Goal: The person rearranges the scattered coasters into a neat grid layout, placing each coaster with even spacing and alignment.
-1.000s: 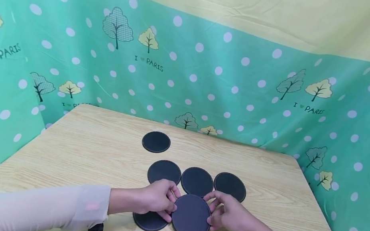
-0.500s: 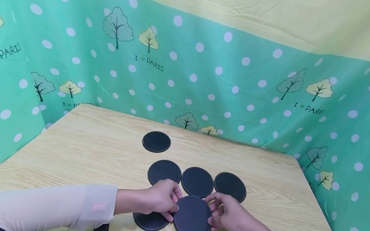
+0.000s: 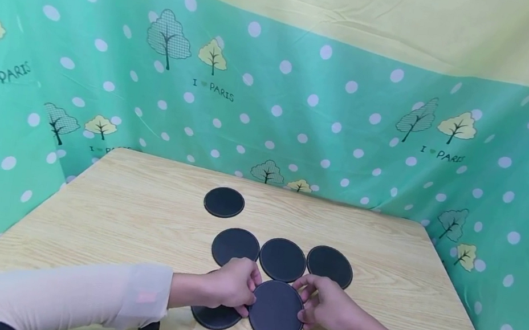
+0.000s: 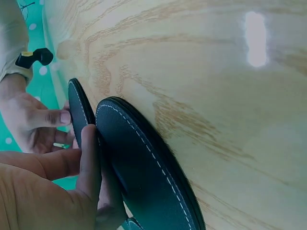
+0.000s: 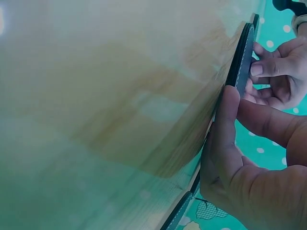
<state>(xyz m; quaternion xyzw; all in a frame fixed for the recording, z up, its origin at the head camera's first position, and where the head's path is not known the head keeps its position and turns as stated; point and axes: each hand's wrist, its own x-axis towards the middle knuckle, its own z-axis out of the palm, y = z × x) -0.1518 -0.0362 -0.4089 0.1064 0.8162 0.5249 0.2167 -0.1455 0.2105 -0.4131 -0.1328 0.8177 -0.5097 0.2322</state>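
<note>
A round black coaster (image 3: pixel 276 312) with stitching along its edge lies nearest the person, between both hands. On its left edge, the left hand (image 3: pixel 235 284) grips with thumb and bent fingers. The right hand (image 3: pixel 326 307) holds the opposite edge, its thumb at the rim in the right wrist view. Beneath the left hand is another black coaster (image 3: pixel 215 317), partly covered, its light stitching plain in the left wrist view. Just beyond, a row holds a left coaster (image 3: pixel 235 244), a middle coaster (image 3: pixel 283 260) and a right coaster (image 3: pixel 330 265), close side by side.
One more black coaster (image 3: pixel 224 202) lies apart toward the back of the light wooden table (image 3: pixel 132 213). A green and yellow patterned cloth (image 3: pixel 276 92) hangs behind the table and along both sides.
The coaster between the hands has shifted slightly right and toward the person. The left hand has moved a little right with it, while the right hand stays nearly in place.
</note>
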